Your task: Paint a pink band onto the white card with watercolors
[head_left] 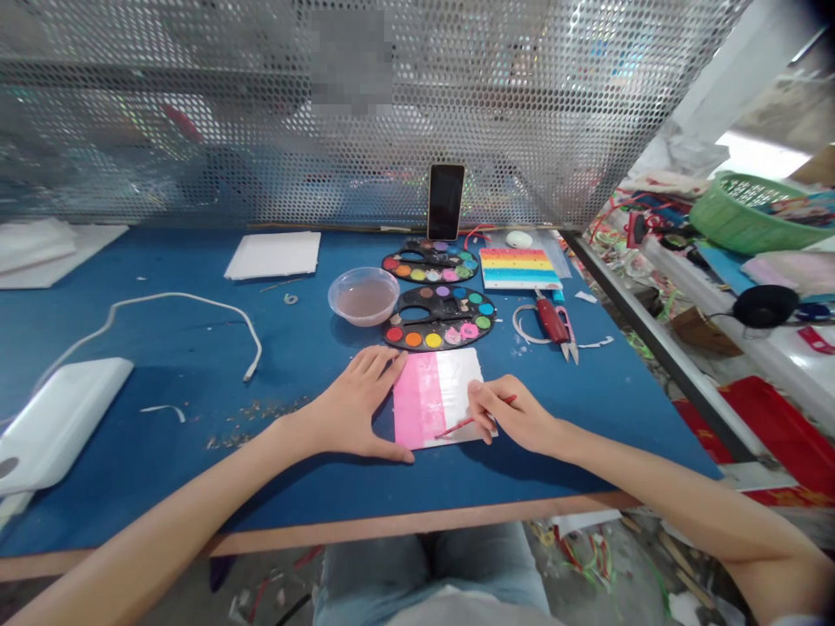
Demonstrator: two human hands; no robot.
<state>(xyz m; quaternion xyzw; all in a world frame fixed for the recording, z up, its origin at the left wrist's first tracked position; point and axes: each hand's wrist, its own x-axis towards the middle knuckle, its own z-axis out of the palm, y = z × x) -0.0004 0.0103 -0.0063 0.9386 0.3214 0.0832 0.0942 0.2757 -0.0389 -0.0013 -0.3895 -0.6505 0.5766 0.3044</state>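
A white card (460,381) lies on the blue table in front of me, its left half covered with pink paint. My right hand (505,409) pinches a thin red paintbrush (464,424), and the brush tip meets the card near the lower edge of the pink. Fingers spread, my left hand (358,404) rests flat at the card's left side, fingertips at its upper corner and thumb by its lower one. Just beyond the card sits a black paint palette (436,318) with round colour wells. A clear bowl (364,296) of cloudy water stands beside it.
Behind is a second palette (421,273), with a phone (446,202) upright against the mesh screen. To the right are a striped painted card (520,268) and red-handled snips (551,320). On the left lie white sheets (274,255), a cable (189,297) and a white power bank (69,426).
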